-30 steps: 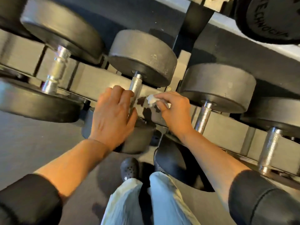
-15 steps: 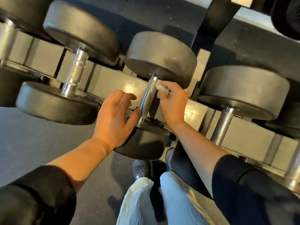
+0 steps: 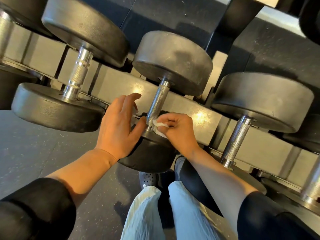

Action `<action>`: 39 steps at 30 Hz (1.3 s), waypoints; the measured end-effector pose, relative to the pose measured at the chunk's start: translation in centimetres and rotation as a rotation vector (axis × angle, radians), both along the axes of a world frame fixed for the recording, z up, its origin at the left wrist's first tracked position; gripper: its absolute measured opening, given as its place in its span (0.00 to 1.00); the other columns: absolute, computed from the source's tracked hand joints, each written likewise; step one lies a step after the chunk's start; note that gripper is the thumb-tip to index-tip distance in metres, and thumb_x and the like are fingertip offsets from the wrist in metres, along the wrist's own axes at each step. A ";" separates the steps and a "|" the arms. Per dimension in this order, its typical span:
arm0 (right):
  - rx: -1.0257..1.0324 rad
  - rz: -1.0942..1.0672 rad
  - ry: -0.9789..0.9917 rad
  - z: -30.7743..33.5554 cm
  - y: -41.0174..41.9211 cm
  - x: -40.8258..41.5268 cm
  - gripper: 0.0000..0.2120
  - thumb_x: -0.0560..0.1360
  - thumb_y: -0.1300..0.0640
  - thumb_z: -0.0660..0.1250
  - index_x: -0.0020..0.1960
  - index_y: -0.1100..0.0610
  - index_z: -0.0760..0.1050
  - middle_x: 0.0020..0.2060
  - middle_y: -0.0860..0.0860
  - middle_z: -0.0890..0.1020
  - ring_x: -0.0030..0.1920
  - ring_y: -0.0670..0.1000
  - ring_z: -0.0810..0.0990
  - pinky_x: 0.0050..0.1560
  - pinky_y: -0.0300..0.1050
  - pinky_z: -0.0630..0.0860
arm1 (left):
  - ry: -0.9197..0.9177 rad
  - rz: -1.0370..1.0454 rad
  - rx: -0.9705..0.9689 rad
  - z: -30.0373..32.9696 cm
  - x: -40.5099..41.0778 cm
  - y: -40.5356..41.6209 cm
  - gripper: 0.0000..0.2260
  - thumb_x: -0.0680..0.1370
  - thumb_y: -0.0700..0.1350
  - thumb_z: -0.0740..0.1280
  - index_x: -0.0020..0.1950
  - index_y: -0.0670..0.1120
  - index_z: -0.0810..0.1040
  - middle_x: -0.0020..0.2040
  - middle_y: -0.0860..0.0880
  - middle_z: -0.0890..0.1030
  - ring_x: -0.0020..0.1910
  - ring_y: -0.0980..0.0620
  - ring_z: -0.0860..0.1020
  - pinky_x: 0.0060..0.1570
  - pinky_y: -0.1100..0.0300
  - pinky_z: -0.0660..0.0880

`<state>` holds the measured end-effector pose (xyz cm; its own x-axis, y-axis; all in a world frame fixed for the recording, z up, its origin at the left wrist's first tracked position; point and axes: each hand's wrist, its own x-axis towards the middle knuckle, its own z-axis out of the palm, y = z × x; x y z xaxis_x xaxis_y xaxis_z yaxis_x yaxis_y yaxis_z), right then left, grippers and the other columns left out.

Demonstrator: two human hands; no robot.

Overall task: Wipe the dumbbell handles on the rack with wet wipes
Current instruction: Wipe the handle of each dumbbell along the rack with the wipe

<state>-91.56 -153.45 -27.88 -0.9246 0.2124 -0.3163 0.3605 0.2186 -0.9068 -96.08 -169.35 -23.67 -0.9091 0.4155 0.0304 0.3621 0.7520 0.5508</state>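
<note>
Here the right hand (image 3: 180,134) is pinching a wipe (image 3: 160,126) against the near end of the handle (image 3: 156,106); the left hand (image 3: 119,125), fingers relaxed, is resting on the near weight (image 3: 149,155).

Bare handle (image 3: 158,103) between two heads (image 3: 173,61)
</note>
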 end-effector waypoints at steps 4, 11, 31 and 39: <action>0.008 0.047 -0.049 0.3 0.2 -0.2 0.11 0.67 0.71 0.72 0.43 0.57 0.82 0.37 0.45 0.81 0.39 0.40 0.80 0.43 0.29 0.75 | -0.004 0.013 -0.009 -0.1 0.0 0.0 0.23 0.74 0.52 0.57 0.65 0.42 0.70 0.49 0.49 0.73 0.49 0.53 0.71 0.49 0.58 0.69; 0.294 -0.192 0.176 1.5 0.1 -0.4 0.08 0.71 0.66 0.70 0.48 0.58 0.81 0.42 0.46 0.80 0.43 0.40 0.77 0.47 0.32 0.75 | -0.014 0.021 0.000 0.0 0.0 0.0 0.23 0.74 0.52 0.57 0.64 0.42 0.71 0.49 0.47 0.74 0.50 0.51 0.71 0.50 0.57 0.69; 0.207 0.135 0.044 1.7 -1.3 -1.1 0.06 0.66 0.67 0.75 0.40 0.58 0.82 0.43 0.48 0.80 0.47 0.47 0.80 0.51 0.40 0.78 | 0.000 0.032 0.018 -0.2 -0.1 -0.2 0.23 0.73 0.55 0.57 0.62 0.43 0.71 0.49 0.46 0.75 0.49 0.49 0.72 0.48 0.57 0.67; 0.539 0.063 0.315 4.0 -1.8 -3.1 0.07 0.70 0.66 0.72 0.47 0.59 0.82 0.45 0.50 0.81 0.48 0.47 0.77 0.52 0.36 0.72 | -0.008 0.054 0.095 -0.3 -0.2 -0.4 0.22 0.73 0.53 0.58 0.61 0.42 0.72 0.48 0.47 0.75 0.47 0.52 0.71 0.45 0.59 0.67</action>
<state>-94.68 -155.25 -23.89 -0.9720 0.2078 0.1102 0.0649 0.6871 -0.7237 -96.26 -169.72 -23.97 -0.9306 0.3611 0.0601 0.3176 0.7148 0.6231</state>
